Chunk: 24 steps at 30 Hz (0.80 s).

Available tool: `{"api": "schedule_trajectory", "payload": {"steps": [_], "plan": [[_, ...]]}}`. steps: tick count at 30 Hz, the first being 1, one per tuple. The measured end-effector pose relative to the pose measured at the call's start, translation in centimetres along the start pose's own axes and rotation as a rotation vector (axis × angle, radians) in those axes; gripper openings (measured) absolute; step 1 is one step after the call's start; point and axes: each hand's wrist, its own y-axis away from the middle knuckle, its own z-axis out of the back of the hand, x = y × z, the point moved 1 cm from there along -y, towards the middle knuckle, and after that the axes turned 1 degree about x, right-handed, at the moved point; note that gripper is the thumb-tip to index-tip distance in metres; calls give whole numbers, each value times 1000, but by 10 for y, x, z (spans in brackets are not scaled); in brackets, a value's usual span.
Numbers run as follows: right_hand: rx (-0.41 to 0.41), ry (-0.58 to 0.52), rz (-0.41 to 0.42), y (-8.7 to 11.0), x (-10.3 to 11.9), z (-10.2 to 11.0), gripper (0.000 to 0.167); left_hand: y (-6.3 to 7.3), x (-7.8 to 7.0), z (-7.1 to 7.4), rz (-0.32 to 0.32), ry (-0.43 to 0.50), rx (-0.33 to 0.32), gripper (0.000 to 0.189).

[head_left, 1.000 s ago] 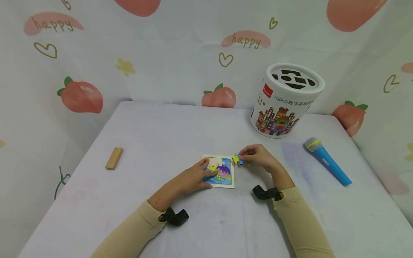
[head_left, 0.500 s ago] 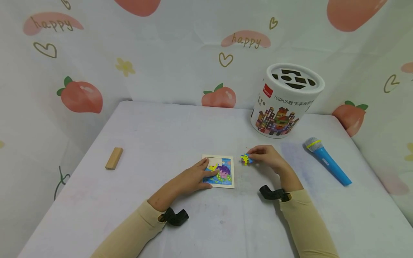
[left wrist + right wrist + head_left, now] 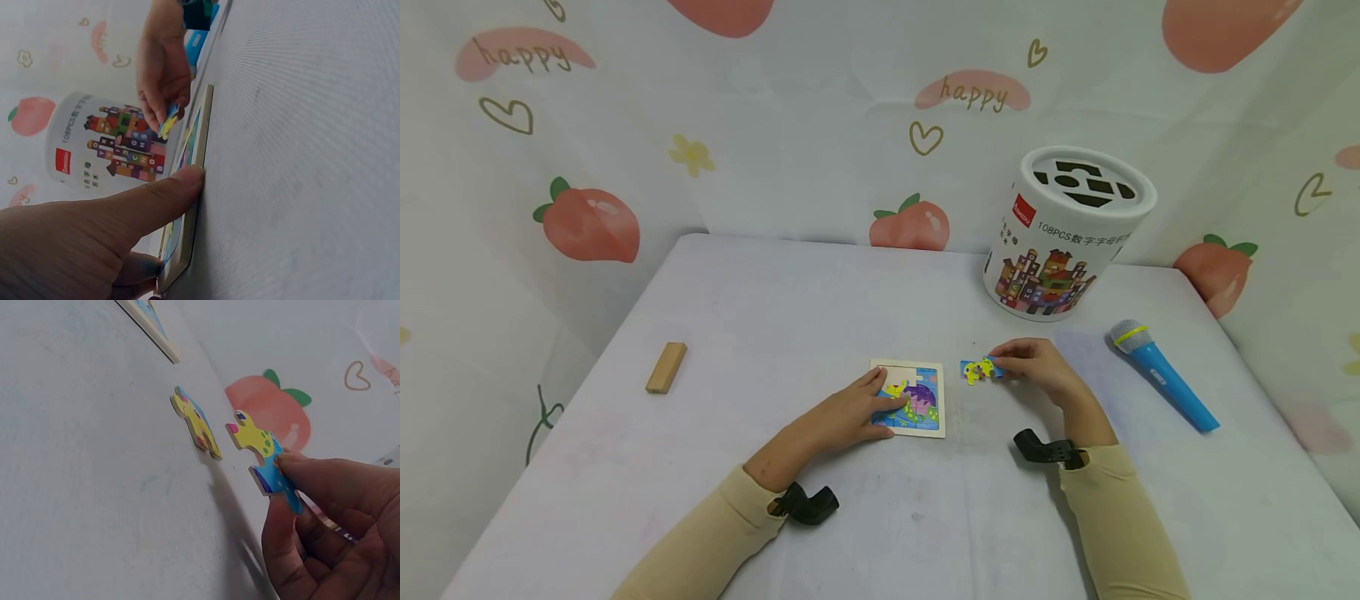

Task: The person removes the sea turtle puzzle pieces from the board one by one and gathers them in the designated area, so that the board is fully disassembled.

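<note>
In the head view my left hand (image 3: 842, 412) rests with spread fingers on a small square jigsaw puzzle (image 3: 928, 423) in a pale wooden frame. Its thumb touches the frame's near edge, as the left wrist view shows. Part of the picture is covered by the hand, and the upper left of the frame shows bare wood. To the right, my right hand (image 3: 1037, 367) pinches a yellow and blue puzzle piece (image 3: 269, 462) between thumb and fingers, raised above the table. Beside it a second yellow and blue puzzle piece (image 3: 195, 422) lies on the table, apart from the frame.
A large white tub (image 3: 1052, 242) with a slotted lid stands at the back right. Near the right edge lies a blue toy microphone (image 3: 1168, 379). A wooden block (image 3: 666, 368) is on the left. A patterned cloth hangs behind the white table (image 3: 760, 317).
My right hand has moved right, away from the frame, carrying its piece past the loose piece, which now shows on the table. My left hand has stayed in place on the puzzle.
</note>
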Motion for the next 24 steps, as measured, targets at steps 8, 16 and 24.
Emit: {"api": "schedule_trajectory", "payload": {"steps": [8,16,24], "plan": [[-20,26,-40,1,-8,9,40,0,0,0,0,5,3,51],[-41,0,-63,2,-12,12,40,1,-1,1,0,13,1,51],[-36,-42,-8,5,-11,14,28,1,-1,1,-9,11,-2,51]]}}
